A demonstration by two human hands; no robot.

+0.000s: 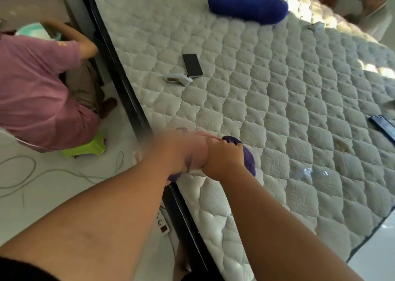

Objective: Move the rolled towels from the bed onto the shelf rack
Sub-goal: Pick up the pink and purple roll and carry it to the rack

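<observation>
I have both hands down at the near edge of the bed (pixel 277 109), on the purple rolled towel (pixel 249 162), which lies on the quilted mattress right at its corner. My right hand (pixel 224 159) has its fingers curled over the top of the roll and clamps it. My left hand (pixel 186 150) lies just beside it over the roll's other end, but it is smeared with motion and I cannot tell whether its fingers are closed or flat.

I judge the towel light and soft. It should give under the fingers and not slip, and nothing about it can break. The risk is that it unrolls or sags if I lift it by one end or by a loose flap. I would take it around the middle, or with one hand near each end, squeezing just enough to keep the layers together. The shelf rack is out of view, so I cannot judge the carry.
</observation>
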